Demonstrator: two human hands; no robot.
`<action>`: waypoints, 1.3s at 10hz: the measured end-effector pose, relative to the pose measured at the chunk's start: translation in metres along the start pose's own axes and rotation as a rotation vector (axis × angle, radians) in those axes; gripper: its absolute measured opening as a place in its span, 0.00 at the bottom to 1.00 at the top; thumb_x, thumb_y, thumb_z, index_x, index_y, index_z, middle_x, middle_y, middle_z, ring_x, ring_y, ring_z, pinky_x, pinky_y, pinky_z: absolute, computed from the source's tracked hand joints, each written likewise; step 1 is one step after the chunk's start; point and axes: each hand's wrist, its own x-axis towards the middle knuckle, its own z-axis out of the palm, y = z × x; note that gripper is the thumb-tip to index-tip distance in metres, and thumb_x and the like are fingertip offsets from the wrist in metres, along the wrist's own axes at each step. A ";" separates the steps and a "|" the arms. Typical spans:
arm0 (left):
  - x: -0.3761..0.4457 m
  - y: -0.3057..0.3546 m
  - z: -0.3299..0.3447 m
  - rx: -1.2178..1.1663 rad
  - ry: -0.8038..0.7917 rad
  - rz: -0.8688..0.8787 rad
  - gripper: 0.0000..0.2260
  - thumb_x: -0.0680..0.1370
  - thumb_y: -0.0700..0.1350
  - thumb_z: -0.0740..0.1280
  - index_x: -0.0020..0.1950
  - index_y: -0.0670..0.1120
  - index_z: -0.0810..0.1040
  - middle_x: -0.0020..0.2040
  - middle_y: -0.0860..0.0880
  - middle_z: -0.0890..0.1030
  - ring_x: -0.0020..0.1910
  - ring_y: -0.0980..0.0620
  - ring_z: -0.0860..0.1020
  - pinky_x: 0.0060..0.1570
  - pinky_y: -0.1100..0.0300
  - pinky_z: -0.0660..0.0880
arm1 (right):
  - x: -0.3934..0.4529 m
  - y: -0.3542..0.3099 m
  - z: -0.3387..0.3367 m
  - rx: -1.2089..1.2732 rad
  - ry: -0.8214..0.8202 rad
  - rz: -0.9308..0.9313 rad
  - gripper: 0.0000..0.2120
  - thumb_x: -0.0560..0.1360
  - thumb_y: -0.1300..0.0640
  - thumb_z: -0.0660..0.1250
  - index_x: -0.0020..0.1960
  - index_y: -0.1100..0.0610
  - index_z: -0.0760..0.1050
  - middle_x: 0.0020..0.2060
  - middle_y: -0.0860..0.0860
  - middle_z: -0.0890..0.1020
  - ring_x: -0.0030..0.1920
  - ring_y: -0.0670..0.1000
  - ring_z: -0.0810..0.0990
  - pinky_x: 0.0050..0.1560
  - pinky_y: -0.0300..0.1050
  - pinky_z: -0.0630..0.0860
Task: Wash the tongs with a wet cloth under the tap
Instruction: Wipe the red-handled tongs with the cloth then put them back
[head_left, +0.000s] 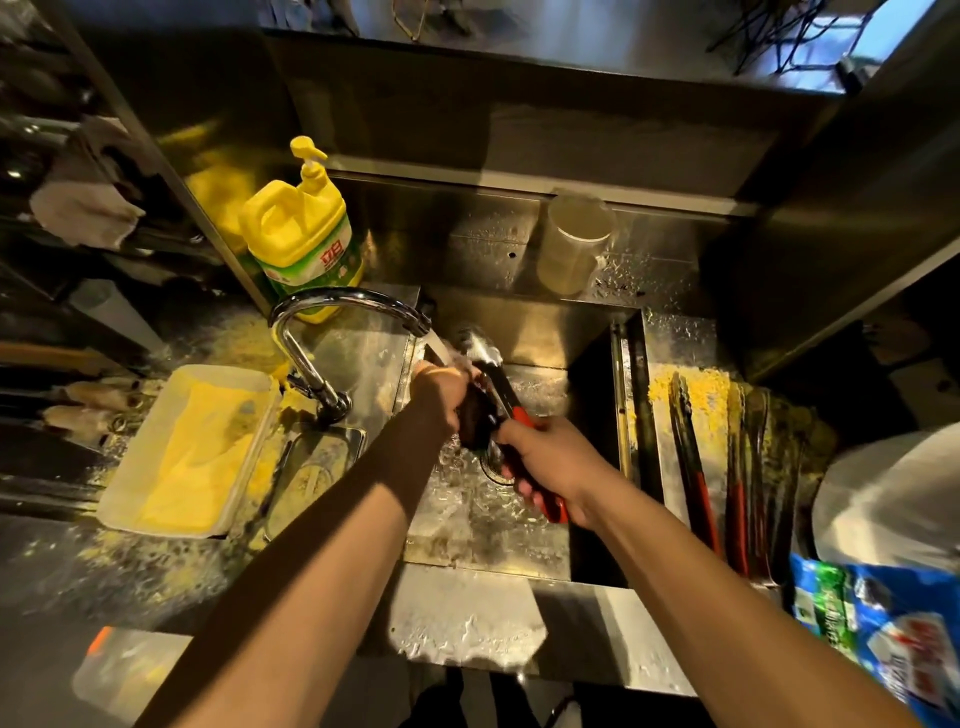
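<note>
Metal tongs (485, 361) with red handles are held over the steel sink (524, 561), their tips pointing up into the water stream from the curved chrome tap (343, 301). My right hand (550, 462) grips the red handle end. My left hand (441, 389) presses a dark wet cloth (475, 421) around the middle of the tongs, just under the running water. The cloth hides part of the tongs.
A yellow dish-soap pump bottle (301, 234) stands behind the tap. A white tray with yellow cloth (192, 447) lies left. Several more red-handled tongs (696, 467) rest on the right drainboard. A clear jug (571, 244) stands at the back, a blue packet (878, 629) at right.
</note>
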 end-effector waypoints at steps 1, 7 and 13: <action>0.002 -0.005 0.003 -0.174 -0.018 -0.030 0.17 0.79 0.32 0.63 0.68 0.31 0.72 0.62 0.32 0.78 0.57 0.37 0.80 0.63 0.38 0.76 | 0.003 -0.003 -0.001 0.010 0.032 -0.001 0.11 0.77 0.52 0.65 0.49 0.61 0.77 0.29 0.53 0.78 0.21 0.46 0.70 0.21 0.38 0.66; 0.027 0.002 -0.014 -0.077 0.290 0.064 0.13 0.76 0.44 0.73 0.57 0.38 0.81 0.55 0.40 0.84 0.50 0.42 0.83 0.50 0.50 0.81 | -0.025 0.006 -0.034 -0.070 -0.002 0.033 0.11 0.76 0.51 0.66 0.48 0.60 0.77 0.27 0.52 0.78 0.21 0.47 0.70 0.20 0.38 0.66; -0.037 -0.049 -0.017 -0.065 -0.051 0.034 0.12 0.77 0.41 0.72 0.58 0.37 0.78 0.47 0.39 0.83 0.38 0.47 0.82 0.32 0.60 0.80 | -0.026 0.013 -0.042 -1.075 0.599 -0.170 0.31 0.79 0.46 0.62 0.78 0.53 0.56 0.59 0.59 0.78 0.56 0.61 0.81 0.49 0.52 0.76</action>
